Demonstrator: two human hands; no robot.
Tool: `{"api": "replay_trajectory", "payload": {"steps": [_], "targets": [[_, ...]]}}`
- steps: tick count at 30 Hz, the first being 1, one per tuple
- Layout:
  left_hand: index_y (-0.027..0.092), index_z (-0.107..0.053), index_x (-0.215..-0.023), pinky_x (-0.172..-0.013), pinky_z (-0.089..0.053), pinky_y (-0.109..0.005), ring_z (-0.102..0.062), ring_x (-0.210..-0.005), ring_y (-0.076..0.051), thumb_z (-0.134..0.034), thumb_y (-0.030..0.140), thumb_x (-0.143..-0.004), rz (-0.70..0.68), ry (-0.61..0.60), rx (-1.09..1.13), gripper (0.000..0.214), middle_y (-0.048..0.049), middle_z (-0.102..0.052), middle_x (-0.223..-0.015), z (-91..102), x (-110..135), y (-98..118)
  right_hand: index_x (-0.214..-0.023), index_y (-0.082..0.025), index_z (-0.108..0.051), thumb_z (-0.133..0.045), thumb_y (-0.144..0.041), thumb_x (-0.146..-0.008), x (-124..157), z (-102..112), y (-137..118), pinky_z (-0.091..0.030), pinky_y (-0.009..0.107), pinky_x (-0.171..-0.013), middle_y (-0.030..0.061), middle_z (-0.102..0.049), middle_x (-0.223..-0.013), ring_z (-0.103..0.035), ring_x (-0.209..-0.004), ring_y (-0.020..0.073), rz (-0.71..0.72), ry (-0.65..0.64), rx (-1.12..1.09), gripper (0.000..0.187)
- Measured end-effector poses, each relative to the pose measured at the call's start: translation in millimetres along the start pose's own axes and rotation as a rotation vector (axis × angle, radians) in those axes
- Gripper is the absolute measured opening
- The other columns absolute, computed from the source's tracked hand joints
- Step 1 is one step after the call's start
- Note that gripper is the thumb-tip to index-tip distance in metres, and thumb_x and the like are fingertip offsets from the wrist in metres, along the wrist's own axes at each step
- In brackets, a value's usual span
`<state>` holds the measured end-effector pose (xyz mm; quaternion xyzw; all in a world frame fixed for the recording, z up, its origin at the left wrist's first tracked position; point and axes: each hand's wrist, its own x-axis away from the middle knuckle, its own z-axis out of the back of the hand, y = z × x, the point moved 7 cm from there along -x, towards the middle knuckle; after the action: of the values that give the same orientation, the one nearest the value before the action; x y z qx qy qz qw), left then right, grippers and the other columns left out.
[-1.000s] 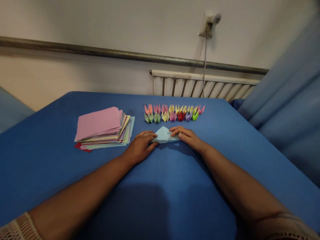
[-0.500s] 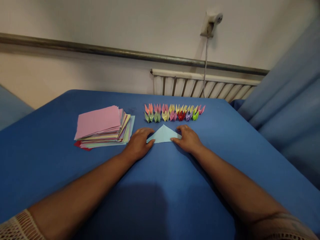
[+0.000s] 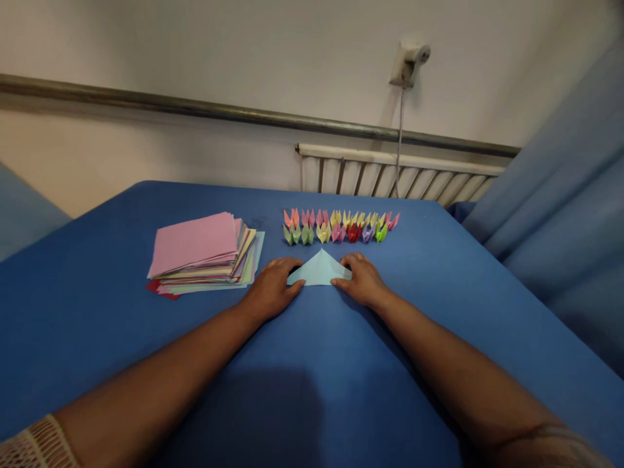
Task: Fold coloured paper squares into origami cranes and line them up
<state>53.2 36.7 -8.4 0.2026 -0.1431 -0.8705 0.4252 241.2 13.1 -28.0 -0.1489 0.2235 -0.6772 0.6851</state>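
Observation:
A light blue paper (image 3: 319, 270) folded into a triangle lies flat on the blue table (image 3: 312, 364). My left hand (image 3: 271, 286) rests palm down at its left corner, fingers stretched onto the paper's edge. At the right corner my right hand (image 3: 361, 281) lies flat too, fingertips pressing the paper down. Just beyond the triangle stands a row of several small folded paper figures (image 3: 338, 227) in pink, yellow, green, red and purple.
A stack of coloured paper sheets (image 3: 202, 250), pink on top, lies to the left of my left hand. Behind the table are a white wall, a metal rail (image 3: 195, 108), a radiator (image 3: 390, 174) and a wall socket with a cord (image 3: 404, 62). Blue fabric (image 3: 560, 195) hangs at the right.
My right hand slid from on top of the paper to its right corner, so the triangle now shows fully and lies flat. The left hand stays at the left corner.

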Motion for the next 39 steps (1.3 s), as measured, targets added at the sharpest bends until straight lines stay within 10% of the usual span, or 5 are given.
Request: {"api": "replay_trajectory", "payload": {"steps": [24,39], "targets": [[0.017,-0.063,-0.106,-0.103,-0.037,-0.042,-0.053,-0.116,-0.025,-0.054,0.034,-0.083,-0.050,-0.027,0.002,0.030,-0.0107,-0.062,-0.121,-3.6,0.4,-2.0,-0.102,-0.014,-0.059,-0.060,-0.059,-0.078,14.8,12.5,-11.8,-0.042,0.041,-0.083,0.0166,-0.060,-0.101,-0.057,-0.097,0.0299,-0.045,0.030,0.271,0.051],[0.017,-0.064,-0.107,-0.103,-0.037,-0.041,-0.052,-0.116,-0.025,-0.050,0.039,-0.087,-0.069,-0.023,-0.013,0.033,-0.0104,-0.062,-0.119,-2.1,1.3,0.6,-0.093,-0.018,-0.057,-0.061,-0.038,-0.082,11.1,-1.2,-17.5,-0.042,0.035,-0.085,0.0080,-0.057,-0.099,-0.054,-0.095,0.0220,0.067,-0.002,0.108,0.023]]}}
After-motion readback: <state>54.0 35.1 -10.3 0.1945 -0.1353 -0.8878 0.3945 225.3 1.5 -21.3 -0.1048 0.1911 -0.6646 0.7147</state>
